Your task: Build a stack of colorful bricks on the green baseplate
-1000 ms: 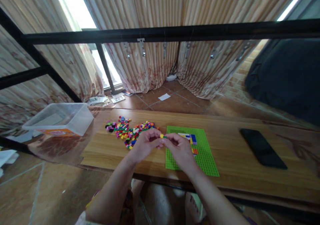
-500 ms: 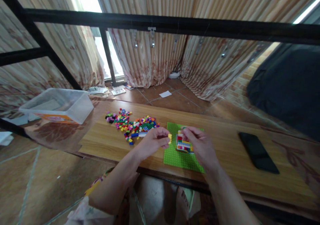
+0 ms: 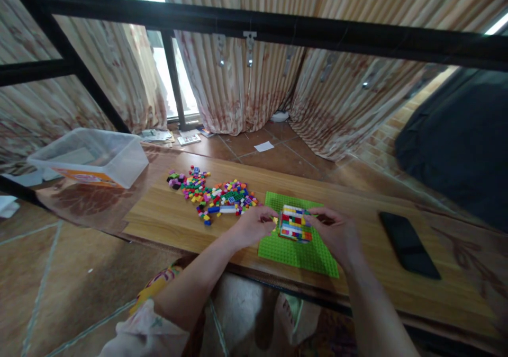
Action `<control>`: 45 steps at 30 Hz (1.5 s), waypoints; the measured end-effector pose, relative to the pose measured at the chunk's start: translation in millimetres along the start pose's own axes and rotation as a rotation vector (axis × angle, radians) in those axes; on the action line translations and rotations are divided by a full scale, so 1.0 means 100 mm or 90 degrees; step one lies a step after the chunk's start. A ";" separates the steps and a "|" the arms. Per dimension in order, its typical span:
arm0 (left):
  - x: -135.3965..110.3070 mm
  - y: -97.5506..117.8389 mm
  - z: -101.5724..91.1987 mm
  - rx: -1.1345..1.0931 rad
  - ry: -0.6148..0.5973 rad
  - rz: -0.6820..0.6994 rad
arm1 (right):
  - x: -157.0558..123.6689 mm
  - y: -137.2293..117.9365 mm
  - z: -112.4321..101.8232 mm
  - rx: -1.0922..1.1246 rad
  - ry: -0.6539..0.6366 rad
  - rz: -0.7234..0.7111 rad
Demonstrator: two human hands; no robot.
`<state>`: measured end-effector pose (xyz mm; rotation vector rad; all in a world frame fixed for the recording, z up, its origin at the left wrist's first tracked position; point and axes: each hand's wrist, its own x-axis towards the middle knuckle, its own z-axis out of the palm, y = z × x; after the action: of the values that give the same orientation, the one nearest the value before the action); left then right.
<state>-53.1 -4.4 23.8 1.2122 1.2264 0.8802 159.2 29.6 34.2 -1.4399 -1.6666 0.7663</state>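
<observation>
A green baseplate [image 3: 294, 253] lies flat on the wooden table [image 3: 166, 219]. A small multicoloured brick block [image 3: 294, 222] stands on it. My left hand [image 3: 256, 224] sits at the block's left side, fingers curled and touching it. My right hand [image 3: 336, 233] is at the block's right side, fingertips pressed against it. The yellow brick seen earlier in my left fingers no longer shows; whether it is still pinched there is hidden. A pile of loose coloured bricks [image 3: 216, 195] is spread on the table left of the baseplate.
A clear plastic tub [image 3: 92, 157] stands at the table's left end. A black phone [image 3: 408, 244] lies to the right of the baseplate. A black metal frame [image 3: 278, 28] crosses overhead. Curtains, a tiled floor and a dark covered shape are beyond the table.
My hands parted from a shared pinch on a yellow brick. The left carried it toward the brick block, and both hands now press against the block's sides. The camera tilted down slightly.
</observation>
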 end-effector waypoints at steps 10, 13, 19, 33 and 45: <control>0.00 0.06 0.08 -0.001 -0.027 -0.002 | -0.01 0.00 0.06 -0.208 -0.009 -0.067; -0.02 0.10 0.11 -0.011 -0.040 -0.007 | -0.02 -0.02 0.08 -0.240 0.002 -0.066; -0.02 0.10 0.12 -0.009 -0.039 -0.020 | -0.03 -0.01 0.08 -0.261 0.018 -0.047; 0.04 -0.02 0.07 0.034 -0.047 0.055 | -0.09 -0.05 0.21 -0.310 -0.010 -0.206; -0.06 0.05 -0.33 0.547 0.055 0.068 | -0.10 -0.08 0.22 -0.370 0.005 -0.174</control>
<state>-86.3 -2.5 32.5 1.9387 1.6974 0.4696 136.7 19.3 28.5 -1.5314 -2.1305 0.1182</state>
